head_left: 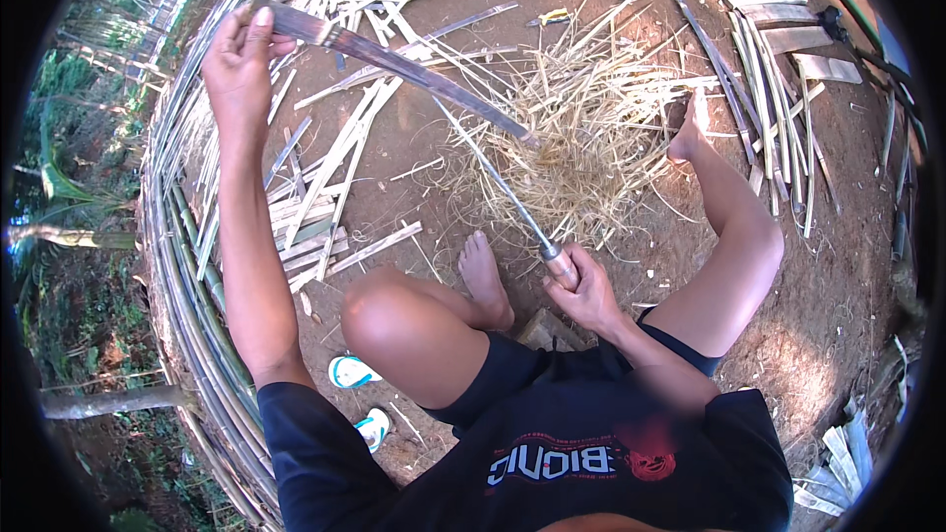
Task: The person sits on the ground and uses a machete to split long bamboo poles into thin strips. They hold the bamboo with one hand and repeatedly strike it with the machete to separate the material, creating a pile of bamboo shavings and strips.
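Out on bare brown ground (828,266), a person sits with both knees bent and both feet bare, working one long bamboo strip (394,61). Left hand (239,64) is raised high at the far end of the strip, fingers (258,28) curled over it and pinching it against the palm. Right hand (583,288) sits low, just in front of the body, fingers wrapped tight around the metal-collared handle of one knife (512,207). Its thin blade runs up and away from the hand to meet the strip near the strip's lower tip, right over the shavings.

One big tangled heap of pale shavings (591,128) lies between the two feet, left foot (485,281) at its near edge, right foot (688,133) at its far side. Cut bamboo slats (335,197) lie scattered to the left, too many and too overlapped to count. Another batch of slats (774,69) lies at the upper right. Long whole canes (182,266) curve along the left rim. Two sandals (352,371) with blue-green straps rest by the left thigh, one just behind the other.
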A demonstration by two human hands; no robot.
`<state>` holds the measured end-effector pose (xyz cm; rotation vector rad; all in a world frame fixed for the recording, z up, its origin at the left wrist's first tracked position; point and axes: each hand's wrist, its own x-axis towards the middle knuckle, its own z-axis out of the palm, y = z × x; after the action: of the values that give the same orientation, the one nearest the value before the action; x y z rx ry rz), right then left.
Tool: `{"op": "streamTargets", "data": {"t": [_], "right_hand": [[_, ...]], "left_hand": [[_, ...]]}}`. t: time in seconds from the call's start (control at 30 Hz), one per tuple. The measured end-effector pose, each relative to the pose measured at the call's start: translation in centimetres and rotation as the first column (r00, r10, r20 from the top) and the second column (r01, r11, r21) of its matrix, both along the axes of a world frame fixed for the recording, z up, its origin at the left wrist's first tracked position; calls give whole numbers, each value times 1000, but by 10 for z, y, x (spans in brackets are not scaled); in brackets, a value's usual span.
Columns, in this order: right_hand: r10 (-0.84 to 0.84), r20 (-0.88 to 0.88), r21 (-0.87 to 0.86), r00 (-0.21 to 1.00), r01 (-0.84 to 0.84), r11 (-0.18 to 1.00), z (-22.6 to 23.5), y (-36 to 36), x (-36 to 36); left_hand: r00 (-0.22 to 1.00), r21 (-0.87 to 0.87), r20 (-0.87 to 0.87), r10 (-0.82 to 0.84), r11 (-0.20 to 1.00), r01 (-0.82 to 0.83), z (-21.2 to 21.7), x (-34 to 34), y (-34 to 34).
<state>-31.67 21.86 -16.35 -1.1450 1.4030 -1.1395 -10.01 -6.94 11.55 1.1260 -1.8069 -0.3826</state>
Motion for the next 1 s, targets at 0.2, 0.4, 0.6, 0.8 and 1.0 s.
{"op": "streamTargets", "data": {"t": [0.2, 0.4, 0.6, 0.8, 1.0], "right_hand": [[-76, 1, -33, 997, 76, 997, 24, -17, 18], [21, 48, -131, 999, -15, 991, 85, -87, 30], [38, 1, 110, 999, -38, 993, 47, -99, 26], [45, -45, 114, 998, -40, 993, 27, -87, 23], [-13, -81, 291, 997, 36, 956, -51, -102, 12]], "left_hand": [[965, 52, -123, -232, 970, 239, -31, 6, 2], [982, 31, -47, -183, 982, 184, -24, -7, 37], [982, -4, -41, -187, 982, 187, -28, -19, 66], [990, -88, -57, -127, 989, 122, -39, -13, 75], [993, -94, -52, -106, 990, 101, -36, -12, 65]]}}
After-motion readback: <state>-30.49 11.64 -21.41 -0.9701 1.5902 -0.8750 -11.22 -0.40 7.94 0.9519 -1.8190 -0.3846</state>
